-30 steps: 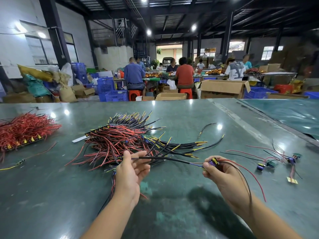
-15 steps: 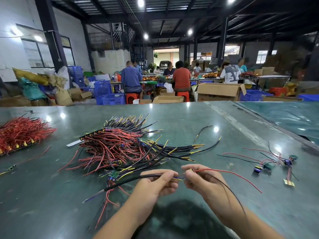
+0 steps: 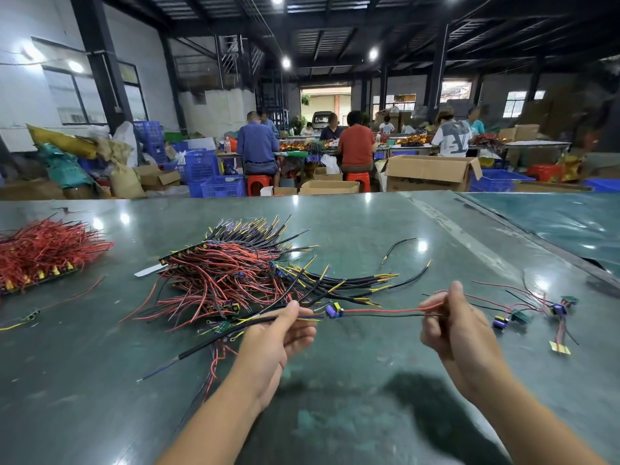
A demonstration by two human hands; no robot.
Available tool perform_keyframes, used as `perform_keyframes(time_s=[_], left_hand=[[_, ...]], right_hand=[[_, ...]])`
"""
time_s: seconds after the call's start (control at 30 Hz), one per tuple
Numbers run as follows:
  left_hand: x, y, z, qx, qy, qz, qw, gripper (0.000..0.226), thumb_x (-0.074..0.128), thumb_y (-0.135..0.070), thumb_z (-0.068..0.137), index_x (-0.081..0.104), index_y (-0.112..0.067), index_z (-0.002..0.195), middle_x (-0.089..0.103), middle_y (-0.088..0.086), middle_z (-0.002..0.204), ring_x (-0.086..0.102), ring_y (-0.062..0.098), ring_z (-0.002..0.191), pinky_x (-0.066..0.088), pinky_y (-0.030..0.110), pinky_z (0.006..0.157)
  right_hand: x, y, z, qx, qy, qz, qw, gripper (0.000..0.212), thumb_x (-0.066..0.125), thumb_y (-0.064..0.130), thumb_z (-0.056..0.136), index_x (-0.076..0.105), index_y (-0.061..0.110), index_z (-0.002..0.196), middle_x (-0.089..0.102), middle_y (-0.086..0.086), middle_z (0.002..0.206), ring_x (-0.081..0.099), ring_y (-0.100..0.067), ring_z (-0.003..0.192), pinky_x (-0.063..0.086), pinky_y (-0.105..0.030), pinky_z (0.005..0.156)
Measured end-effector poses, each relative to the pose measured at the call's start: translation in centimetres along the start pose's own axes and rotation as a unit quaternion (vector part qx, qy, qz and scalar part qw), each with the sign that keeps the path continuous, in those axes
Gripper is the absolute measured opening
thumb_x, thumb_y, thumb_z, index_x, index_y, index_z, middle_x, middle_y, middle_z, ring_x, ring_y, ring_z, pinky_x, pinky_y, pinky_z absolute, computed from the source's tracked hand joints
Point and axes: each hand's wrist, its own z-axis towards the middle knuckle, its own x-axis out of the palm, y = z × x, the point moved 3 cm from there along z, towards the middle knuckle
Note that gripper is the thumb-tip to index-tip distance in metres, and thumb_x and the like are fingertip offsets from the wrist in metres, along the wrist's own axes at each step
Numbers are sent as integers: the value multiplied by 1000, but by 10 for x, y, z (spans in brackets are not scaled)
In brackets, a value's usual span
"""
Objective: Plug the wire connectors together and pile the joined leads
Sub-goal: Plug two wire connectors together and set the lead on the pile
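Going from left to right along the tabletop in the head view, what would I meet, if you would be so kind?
Red wire bundle → big pile of red and black leads → left hand pinching a black lead → blue connector piece → right hand holding its red and black wires → small group of blue-capped leads.

— What colour is the table (image 3: 352,380)?
— Dark green, mottled with paler patches.
— And the wire heap (image 3: 235,276) mid-table?
— Red and black, with yellow tips.
— The bundle (image 3: 43,246) at the left edge?
— Nearly all red, yellow connectors along its near side.
— The held lead (image 3: 379,312)?
— Red and black, from a blue component.
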Motion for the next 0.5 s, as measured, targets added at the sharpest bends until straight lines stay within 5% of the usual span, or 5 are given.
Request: perform_keyframes(time_s=[0.13, 0.3, 0.4, 0.5], left_hand=[[-11, -7, 6, 1, -32, -36, 999, 25, 52, -13, 94, 68, 0, 80, 69, 9, 66, 66, 9, 56, 54, 17, 52], [-13, -8, 8, 10, -50, -77, 996, 22, 52, -12, 94, 67, 1, 86, 70, 7, 68, 67, 9, 60, 54, 16, 56], [-6, -4, 4, 16, -51, -106, 993, 20, 54, -12, 93, 67, 2, 88, 71, 7, 72, 67, 9, 62, 54, 15, 58], [3, -2, -1, 8, -37, -140, 989, 20, 56, -13, 89, 70, 0, 82, 70, 7, 73, 67, 8, 63, 54, 16, 58]], right_hand=[[-11, 5, 9, 0, -25, 86, 996, 47, 34, 36, 102, 45, 11, 64, 33, 1, 39, 23, -11, 32, 26, -16, 37], [-13, 6, 6, -31, 6, 48, 998, 53, 37, 34, 99, 50, 15, 51, 30, -2, 38, 23, -13, 36, 20, -21, 41], [-2, 6, -9, -94, 144, -99, 980, 38, 45, 28, 85, 56, 14, 51, 37, -5, 42, 31, -16, 43, 22, -25, 44], [15, -8, -26, -131, 276, -351, 885, 26, 46, 20, 80, 66, 14, 66, 54, -6, 54, 48, -11, 52, 37, -27, 50]])
